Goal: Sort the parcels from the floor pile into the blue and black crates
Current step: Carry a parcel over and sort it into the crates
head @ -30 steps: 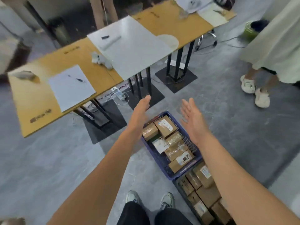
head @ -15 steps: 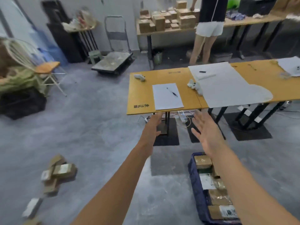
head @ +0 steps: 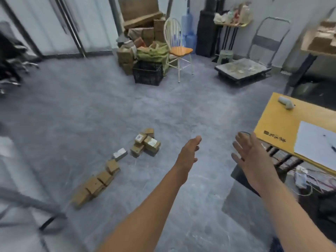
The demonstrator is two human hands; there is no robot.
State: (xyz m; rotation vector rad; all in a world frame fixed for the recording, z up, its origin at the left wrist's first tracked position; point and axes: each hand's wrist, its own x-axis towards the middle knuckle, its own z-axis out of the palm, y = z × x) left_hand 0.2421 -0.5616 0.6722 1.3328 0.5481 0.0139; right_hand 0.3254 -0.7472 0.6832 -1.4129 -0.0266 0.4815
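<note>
Since a moment ago the view has swung left, away from the blue crate of parcels, which has dropped out of sight. The floor pile point(head: 145, 143) now lies ahead near the middle of the grey floor point(head: 91, 110). Both arms reach forward over bare floor. The left hand point(head: 189, 153) is loose-fingered and empty, edge-on to the camera. The right hand point(head: 250, 157) is spread flat and empty too, just off the near corner of the yellow table point(head: 280, 122). Neither touches a parcel. Sorting looks under way but far from finished, with roughly a dozen parcels left. There is a tight cluster of brown cartons, two with white labels facing up, a pale grey parcel point(head: 120, 154) just beside it, and a trail of brown cartons point(head: 96, 182) nearer the camera. Taken together, the pile's long axis runs diagonally from the near left of the floor up to the cluster, pointing roughly toward the black mesh crate point(head: 147, 72) beside the chair point(head: 179, 50). Neither sorting crate is plainly in view.
</note>
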